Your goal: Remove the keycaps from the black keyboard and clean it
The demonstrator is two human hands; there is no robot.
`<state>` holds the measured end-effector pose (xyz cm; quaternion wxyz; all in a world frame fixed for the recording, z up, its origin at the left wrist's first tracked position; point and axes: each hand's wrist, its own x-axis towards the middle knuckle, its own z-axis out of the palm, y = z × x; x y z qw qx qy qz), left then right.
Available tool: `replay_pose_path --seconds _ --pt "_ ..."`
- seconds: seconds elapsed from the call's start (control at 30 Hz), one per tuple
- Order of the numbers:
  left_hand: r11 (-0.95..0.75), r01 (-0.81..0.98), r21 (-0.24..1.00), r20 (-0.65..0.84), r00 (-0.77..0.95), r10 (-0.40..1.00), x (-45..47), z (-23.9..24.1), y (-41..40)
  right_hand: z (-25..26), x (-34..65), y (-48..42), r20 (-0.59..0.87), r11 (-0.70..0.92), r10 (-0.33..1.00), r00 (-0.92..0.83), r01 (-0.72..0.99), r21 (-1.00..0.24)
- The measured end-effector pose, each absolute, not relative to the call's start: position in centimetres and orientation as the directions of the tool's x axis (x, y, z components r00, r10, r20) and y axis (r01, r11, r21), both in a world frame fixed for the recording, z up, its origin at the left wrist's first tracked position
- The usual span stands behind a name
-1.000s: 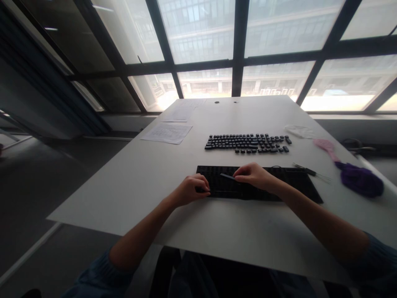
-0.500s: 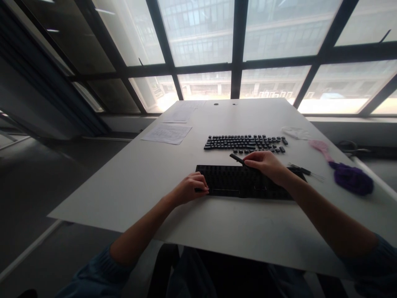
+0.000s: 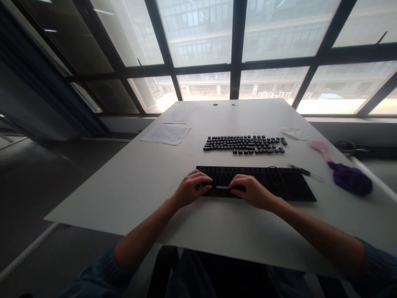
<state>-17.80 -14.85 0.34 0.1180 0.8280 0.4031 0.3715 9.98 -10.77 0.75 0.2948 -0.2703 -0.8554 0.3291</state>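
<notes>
A black keyboard base (image 3: 291, 184), its keycaps off, lies on the white table in front of me. My right hand (image 3: 249, 190) pinches the right end of a long space bar keycap (image 3: 222, 188) and has it down at the base's front row. My left hand (image 3: 194, 187) is curled round the left front corner of the base, thumb at the front edge and fingers on top. What lies under its fingertips is partly hidden. Behind the base, loose black keycaps (image 3: 229, 143) are laid out in keyboard order.
Right of the base lies a wire keycap puller (image 3: 305, 171). Farther right are a pink brush (image 3: 319, 148), a purple cloth bundle (image 3: 352, 179) and a crumpled clear bag (image 3: 294, 133). Printed sheets (image 3: 167, 134) lie at the left on the white table (image 3: 124, 186).
My right hand has come down and left, bringing the space bar keycap from above the base to its front row. My left hand stays at the left end, its thumb and fingers slightly farther apart.
</notes>
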Motion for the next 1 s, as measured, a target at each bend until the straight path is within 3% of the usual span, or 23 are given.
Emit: replay_pose_path --seconds 0.17,0.57,1.0 --pt "-0.684 0.562 0.465 0.508 0.464 0.726 -17.3 -0.1 -14.8 0.0 9.7 -11.0 0.38 0.736 0.594 -0.709 0.288 -0.613" --pt "-0.709 0.556 0.433 0.479 0.524 0.704 -16.8 -0.5 -14.6 -1.1 8.8 -11.5 0.45 0.813 0.526 -0.722 0.27 -0.516" --pt "-0.708 0.543 0.452 0.519 0.486 0.703 -16.8 -0.4 -14.5 -1.2 8.6 -11.4 0.498 0.825 0.513 -0.699 0.24 -0.512"
